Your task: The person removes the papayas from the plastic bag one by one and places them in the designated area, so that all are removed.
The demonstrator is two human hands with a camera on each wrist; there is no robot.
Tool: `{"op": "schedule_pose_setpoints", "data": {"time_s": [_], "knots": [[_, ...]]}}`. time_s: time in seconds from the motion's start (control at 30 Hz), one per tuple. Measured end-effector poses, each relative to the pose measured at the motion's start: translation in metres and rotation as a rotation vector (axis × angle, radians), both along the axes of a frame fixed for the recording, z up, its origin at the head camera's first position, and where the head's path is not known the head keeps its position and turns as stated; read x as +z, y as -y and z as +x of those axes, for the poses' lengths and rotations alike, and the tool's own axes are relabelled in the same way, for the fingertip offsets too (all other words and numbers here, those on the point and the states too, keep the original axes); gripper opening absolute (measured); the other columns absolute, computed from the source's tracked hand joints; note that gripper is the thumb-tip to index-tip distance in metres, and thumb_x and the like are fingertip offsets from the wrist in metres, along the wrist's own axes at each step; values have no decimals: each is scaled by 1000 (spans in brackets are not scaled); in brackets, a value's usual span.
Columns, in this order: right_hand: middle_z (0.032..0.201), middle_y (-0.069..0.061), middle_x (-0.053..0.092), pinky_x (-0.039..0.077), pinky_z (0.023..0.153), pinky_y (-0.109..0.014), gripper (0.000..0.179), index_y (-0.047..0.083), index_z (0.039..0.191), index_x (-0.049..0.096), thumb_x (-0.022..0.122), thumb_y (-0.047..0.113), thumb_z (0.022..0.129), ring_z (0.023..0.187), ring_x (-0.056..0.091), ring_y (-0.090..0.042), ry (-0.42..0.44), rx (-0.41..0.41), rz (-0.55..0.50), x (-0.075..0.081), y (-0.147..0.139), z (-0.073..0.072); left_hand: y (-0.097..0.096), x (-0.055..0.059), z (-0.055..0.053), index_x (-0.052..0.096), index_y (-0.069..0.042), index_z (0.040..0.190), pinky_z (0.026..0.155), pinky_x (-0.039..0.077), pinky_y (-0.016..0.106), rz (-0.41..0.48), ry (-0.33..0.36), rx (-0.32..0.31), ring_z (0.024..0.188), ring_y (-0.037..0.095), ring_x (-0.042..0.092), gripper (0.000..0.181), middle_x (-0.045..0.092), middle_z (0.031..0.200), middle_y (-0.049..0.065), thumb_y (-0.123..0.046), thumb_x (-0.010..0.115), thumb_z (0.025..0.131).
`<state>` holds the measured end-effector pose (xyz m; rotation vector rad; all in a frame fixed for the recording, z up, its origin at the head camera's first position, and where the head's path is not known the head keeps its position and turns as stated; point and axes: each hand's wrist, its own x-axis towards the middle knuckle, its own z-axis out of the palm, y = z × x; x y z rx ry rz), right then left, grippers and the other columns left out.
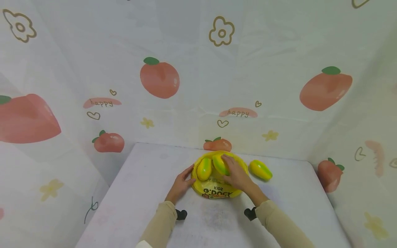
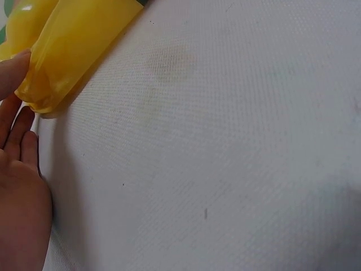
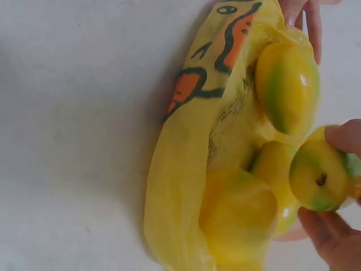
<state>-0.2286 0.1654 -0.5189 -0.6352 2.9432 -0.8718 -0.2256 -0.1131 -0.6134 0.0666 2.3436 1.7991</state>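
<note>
A round yellow soft-plastic basin [image 1: 217,193] with duck print and lettering lies on the table. My left hand [image 1: 181,182] holds its left rim, thumb on one side and fingers on the other, also seen in the left wrist view. My right hand [image 1: 235,174] grips a yellow-green mango [image 3: 321,175] over the far part of the basin, between thumb and fingers. A second mango [image 1: 204,168] lies inside on the left. In the right wrist view another mango [image 3: 276,169] sits behind the held one, and a rounded yellow shape [image 3: 242,214] shows behind the near wall.
Another mango [image 1: 260,169] lies on the white table [image 1: 130,196], just right of the basin. A pale cloth wall [image 1: 192,120] with printed fruit stands along the table's back edge, and more cloth hangs at both sides.
</note>
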Motion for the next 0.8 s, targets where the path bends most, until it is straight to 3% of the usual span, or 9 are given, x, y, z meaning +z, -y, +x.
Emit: {"op": "schedule_pose_setpoints", "data": {"time_s": [0.27, 0.6, 0.8], "knots": [[161, -17, 40, 43, 115, -61, 80, 5, 152, 42, 81, 8, 84, 142, 46, -43, -131, 0, -49, -1, -16, 1, 1, -5, -2, 46, -34, 153, 130, 21, 55, 1, 5, -5, 157, 30, 28, 63, 39, 165, -1, -18, 68, 96], [163, -16, 34, 44, 115, -61, 78, 5, 152, 41, 80, 8, 85, 140, 47, -45, -116, -74, -9, 4, -38, 2, 2, -5, -3, 45, -37, 153, 130, 21, 57, -15, 35, -6, 157, 30, 28, 63, 39, 165, -2, -20, 68, 96], [158, -24, 39, 46, 111, -64, 78, -1, 149, 44, 80, -1, 80, 134, 50, -51, -214, -63, -49, 6, -52, 2, 2, -5, -3, 45, -38, 152, 130, 21, 56, -12, 37, 3, 157, 30, 29, 63, 39, 165, -2, -21, 68, 96]]}}
